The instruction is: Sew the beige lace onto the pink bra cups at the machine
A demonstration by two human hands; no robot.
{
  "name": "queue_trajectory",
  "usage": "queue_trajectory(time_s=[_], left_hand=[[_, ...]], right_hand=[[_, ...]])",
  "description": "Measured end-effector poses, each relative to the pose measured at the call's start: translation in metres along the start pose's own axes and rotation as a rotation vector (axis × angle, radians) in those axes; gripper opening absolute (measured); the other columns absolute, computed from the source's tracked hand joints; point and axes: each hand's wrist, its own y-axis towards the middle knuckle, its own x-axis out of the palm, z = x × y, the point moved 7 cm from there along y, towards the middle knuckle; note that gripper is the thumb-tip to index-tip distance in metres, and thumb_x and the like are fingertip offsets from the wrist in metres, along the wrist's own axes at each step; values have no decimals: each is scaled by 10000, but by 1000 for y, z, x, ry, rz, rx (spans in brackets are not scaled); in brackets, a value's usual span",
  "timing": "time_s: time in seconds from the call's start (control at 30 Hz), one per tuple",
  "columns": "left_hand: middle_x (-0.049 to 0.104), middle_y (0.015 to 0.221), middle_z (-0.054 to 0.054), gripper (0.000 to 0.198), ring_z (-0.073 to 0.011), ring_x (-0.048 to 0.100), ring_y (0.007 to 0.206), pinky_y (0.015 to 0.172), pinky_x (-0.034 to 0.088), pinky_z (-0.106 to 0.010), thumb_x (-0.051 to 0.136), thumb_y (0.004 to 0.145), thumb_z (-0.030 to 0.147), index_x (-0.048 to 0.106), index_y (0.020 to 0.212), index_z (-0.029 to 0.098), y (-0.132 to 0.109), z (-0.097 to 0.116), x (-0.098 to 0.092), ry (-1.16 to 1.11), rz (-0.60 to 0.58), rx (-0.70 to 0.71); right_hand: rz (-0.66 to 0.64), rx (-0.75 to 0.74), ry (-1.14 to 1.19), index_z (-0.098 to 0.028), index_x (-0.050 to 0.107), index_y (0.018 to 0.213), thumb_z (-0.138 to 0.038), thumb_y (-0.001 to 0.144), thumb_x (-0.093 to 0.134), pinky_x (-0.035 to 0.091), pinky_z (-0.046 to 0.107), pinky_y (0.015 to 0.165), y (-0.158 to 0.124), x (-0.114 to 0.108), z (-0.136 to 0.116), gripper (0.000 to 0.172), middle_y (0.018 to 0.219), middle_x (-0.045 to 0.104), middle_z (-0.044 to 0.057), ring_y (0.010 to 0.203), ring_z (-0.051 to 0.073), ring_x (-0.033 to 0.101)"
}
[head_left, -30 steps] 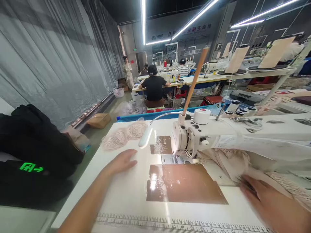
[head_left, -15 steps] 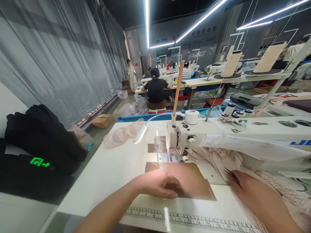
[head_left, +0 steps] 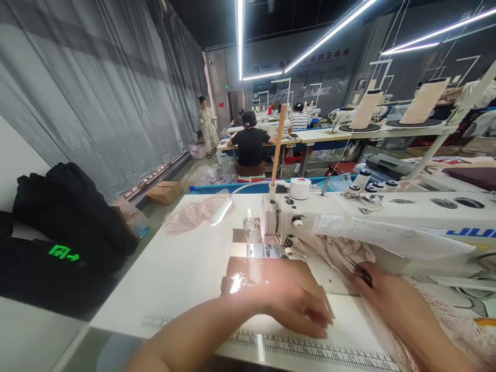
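My left hand (head_left: 300, 308) is over the right part of the shiny brown sheet (head_left: 267, 271) on the sewing table, just behind the printed ruler strip (head_left: 294, 345). Its fingers curl loosely, thumb apart from them, and nothing shows between them. In my right hand (head_left: 382, 289) is a pair of dark thread snips (head_left: 362, 273), blades pointing up and left. That hand rests by the beige lace fabric (head_left: 349, 250), which is bunched under the arm of the white sewing machine (head_left: 306, 214) and spreads along its right side.
Beige lace cups (head_left: 189, 217) lie at the table's far left, beside a small lamp (head_left: 221, 212). A wooden rod (head_left: 279, 147) and a white spool (head_left: 299, 188) stand on the machine head. Ahead, a person in black (head_left: 250, 144) sits at another table.
My left hand has moved right across the brown sheet. My right hand keeps the snips, appearing slightly further left and higher. The view has shifted a little.
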Motion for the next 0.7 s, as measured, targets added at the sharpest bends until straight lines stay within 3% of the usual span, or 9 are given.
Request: queue_trajectory(time_s=[0.13,0.23,0.33,0.47,0.57,0.7], left_hand=[[645,1067,-57,506,-205,597,970,876,463,-327,697,725,464,631,1161,216,28,-11,2,-312,123,-30],[609,1043,-46,558,-162,578,900,850,454,-320,730,676,506,621,1140,215,53,-15,4,-702,229,12],[577,853,-15,504,-119,537,776,824,430,-289,813,565,473,654,907,138,74,-10,8,-998,247,119],[510,633,14,399,-113,502,635,756,435,-316,814,556,413,559,656,123,86,-13,14,-1144,333,-29],[554,639,-4,286,-131,524,625,705,445,-312,767,592,320,578,670,119,83,-15,10,-1181,427,-107],[559,618,-5,142,-127,518,608,669,438,-282,677,645,232,596,639,116,75,-17,4,-1153,447,-144]], right_hand=[[161,47,216,-237,566,864,-470,835,355,420,315,553,-9,-20,8,316,667,674,57,624,263,641],[257,11,470,-243,594,834,-551,768,439,464,315,585,-17,-23,4,351,710,689,35,617,233,636],[253,-100,659,-225,618,834,-540,746,499,507,307,659,-22,-16,-7,348,786,708,43,700,227,658],[119,-263,820,-211,636,937,-503,812,517,519,272,789,-25,-4,-17,340,964,714,60,894,217,662],[137,-199,775,-217,647,1006,-511,833,493,515,306,837,-18,-1,-2,375,1047,705,68,965,238,652],[131,-207,690,-200,669,1050,-513,828,447,442,407,992,-1,14,13,443,1169,671,93,1123,278,591]])
